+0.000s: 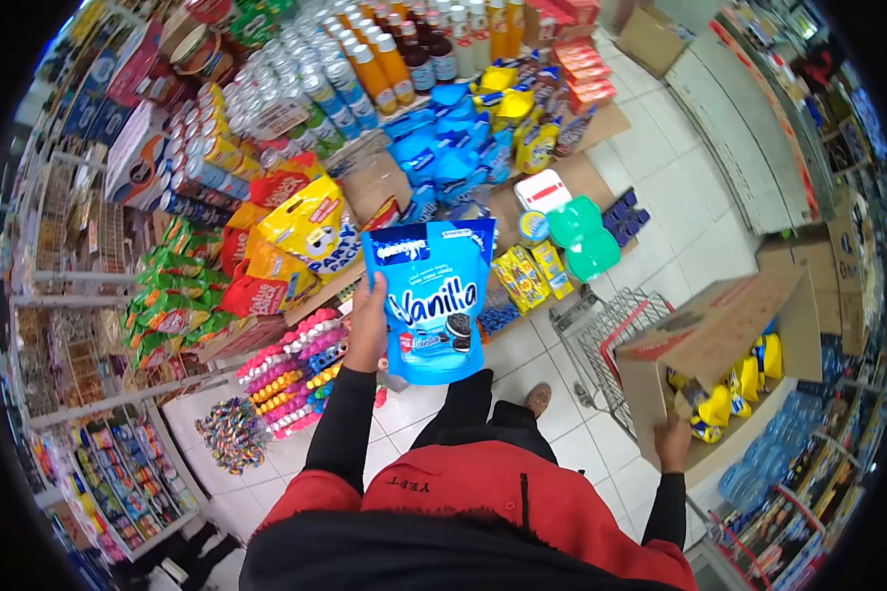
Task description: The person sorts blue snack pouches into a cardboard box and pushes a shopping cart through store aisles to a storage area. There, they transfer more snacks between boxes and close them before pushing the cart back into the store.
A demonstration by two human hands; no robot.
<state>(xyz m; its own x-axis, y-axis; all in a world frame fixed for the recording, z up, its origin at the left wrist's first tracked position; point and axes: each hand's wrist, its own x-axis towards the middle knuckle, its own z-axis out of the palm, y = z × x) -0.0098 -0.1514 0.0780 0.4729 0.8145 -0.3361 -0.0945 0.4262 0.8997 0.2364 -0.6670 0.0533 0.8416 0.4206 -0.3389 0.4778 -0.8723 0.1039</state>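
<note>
My left hand [369,325] is closed on the left edge of a blue pouch of vanilla cookies [434,295], which faces me upright before the display. On the right, my right hand [673,441] grips the near edge of an open cardboard box [719,315]. Yellow-and-blue packs [739,389] lie inside that box, partly hidden by its raised flap. Beneath the box stands a shopping cart [611,340], only partly visible. Similar blue pouches [443,138] are grouped on the display behind the one I hold.
Yellow party packs [315,231] and green bags [177,295] stand left of the pouch. Cans [296,89] and bottles [375,74] fill the far display. Green containers [581,236] sit toward the right, and a white freezer [739,128] is at the upper right.
</note>
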